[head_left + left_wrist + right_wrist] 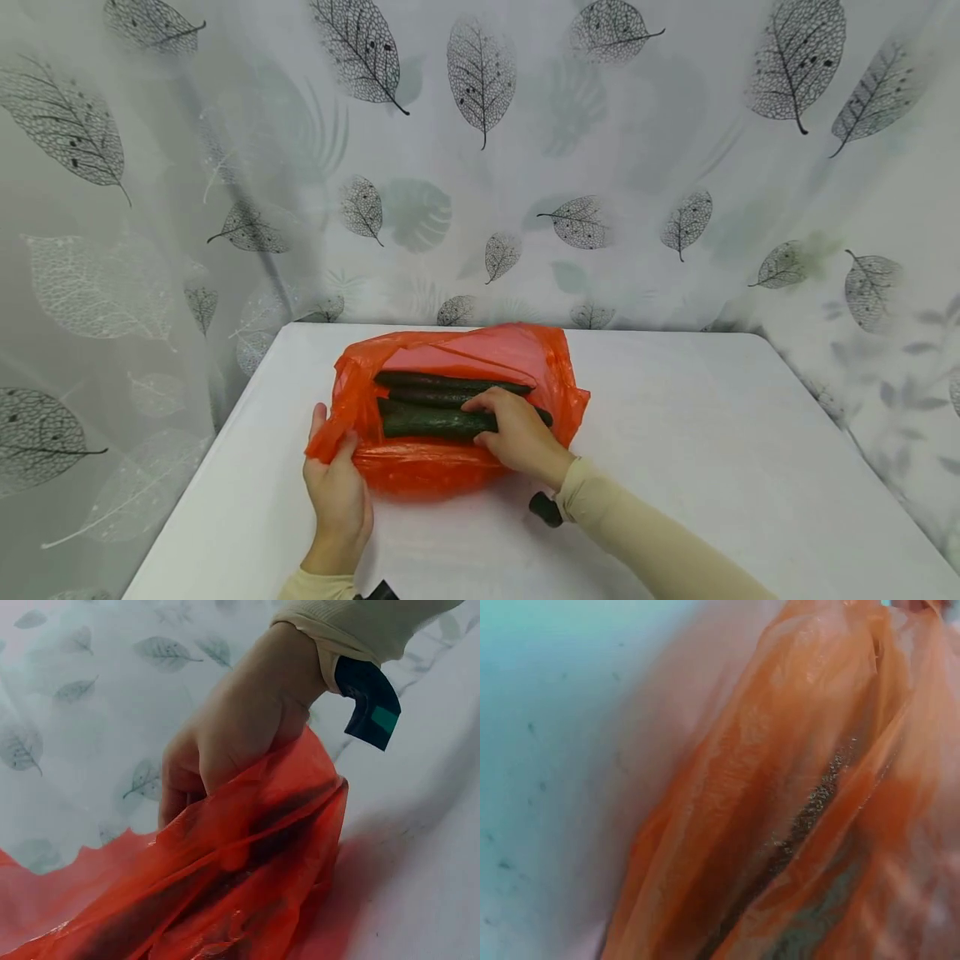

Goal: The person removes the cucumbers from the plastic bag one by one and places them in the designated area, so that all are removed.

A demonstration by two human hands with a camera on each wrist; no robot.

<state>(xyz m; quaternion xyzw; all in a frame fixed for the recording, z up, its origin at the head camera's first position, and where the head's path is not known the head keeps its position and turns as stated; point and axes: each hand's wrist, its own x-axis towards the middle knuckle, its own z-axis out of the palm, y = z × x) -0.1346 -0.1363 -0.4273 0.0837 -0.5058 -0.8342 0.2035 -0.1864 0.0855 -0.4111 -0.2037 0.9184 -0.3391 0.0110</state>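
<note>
An orange-red plastic bag [420, 479] lies on its side, its mouth spread wide. Inside it, several long dark green cucumbers lie side by side, among them a rear cucumber [420, 381] and a front cucumber [427, 422]. My right hand [521, 435] reaches in from the right and grips the front cucumber, thumb on the near side and fingers over the far side. At the bag's left edge, my left hand [337, 504] holds the plastic between thumb and fingers. In the left wrist view, the bag film hides the right hand's fingertips.
The bag rests on a white table [690, 433] near its back edge. Behind the table hangs a pale leaf-patterned curtain [645, 275]. A black wrist-worn device [546, 509] sits under the right sleeve.
</note>
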